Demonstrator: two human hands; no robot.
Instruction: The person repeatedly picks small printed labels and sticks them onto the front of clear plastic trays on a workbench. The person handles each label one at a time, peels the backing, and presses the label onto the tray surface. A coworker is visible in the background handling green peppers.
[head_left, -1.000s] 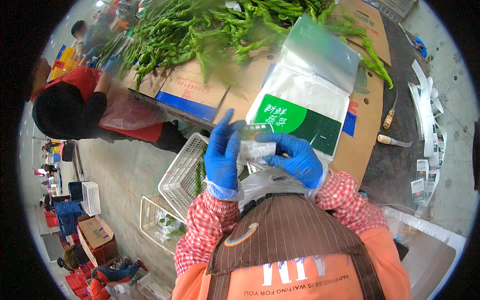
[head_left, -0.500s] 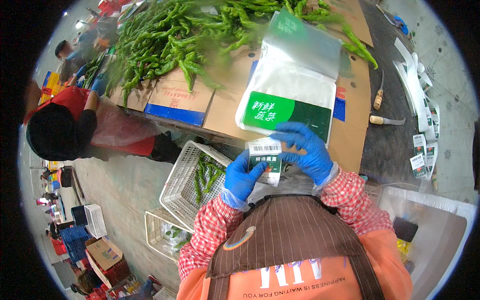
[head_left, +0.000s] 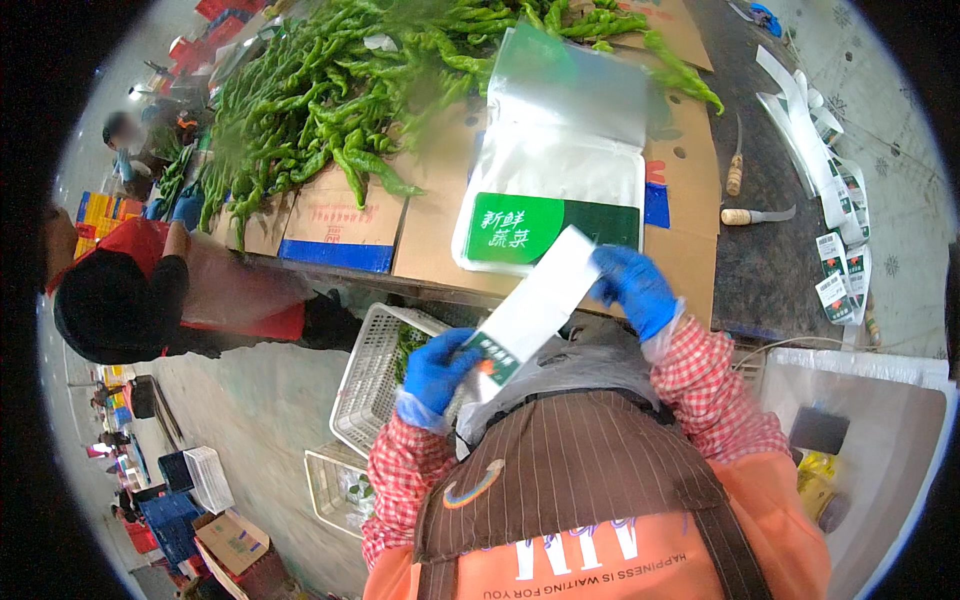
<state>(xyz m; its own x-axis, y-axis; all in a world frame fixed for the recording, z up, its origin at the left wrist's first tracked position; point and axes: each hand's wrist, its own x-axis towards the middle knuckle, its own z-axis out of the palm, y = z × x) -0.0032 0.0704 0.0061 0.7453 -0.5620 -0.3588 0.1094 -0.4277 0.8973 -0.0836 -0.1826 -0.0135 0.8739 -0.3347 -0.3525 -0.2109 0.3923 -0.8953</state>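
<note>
A strip of labels [head_left: 543, 292], mostly white with a green printed part at its lower end, is stretched slantwise before my apron. My left hand [head_left: 440, 370], in a blue glove, pinches the lower end by the green part. At the upper end, my right hand [head_left: 633, 290], gloved in blue too, has its fingertips closed on the strip's edge. Just beyond the strip lies a stack of clear bags [head_left: 560, 165] with green printed bands, flat on cardboard. Heaped green peppers [head_left: 330, 100] cover the table's far left.
Two wooden-handled knives [head_left: 735, 175] and curled label strips [head_left: 835, 190] lie to the right. White crates [head_left: 375, 390] stand on the floor at lower left, one with peppers inside. A person in a black cap [head_left: 110, 305] is at the left. A grey bin [head_left: 860, 430] stands at right.
The label piece, folded short before, is now drawn out into a longer strip. My hands have moved apart, the left one down and leftward. The view has shifted slightly.
</note>
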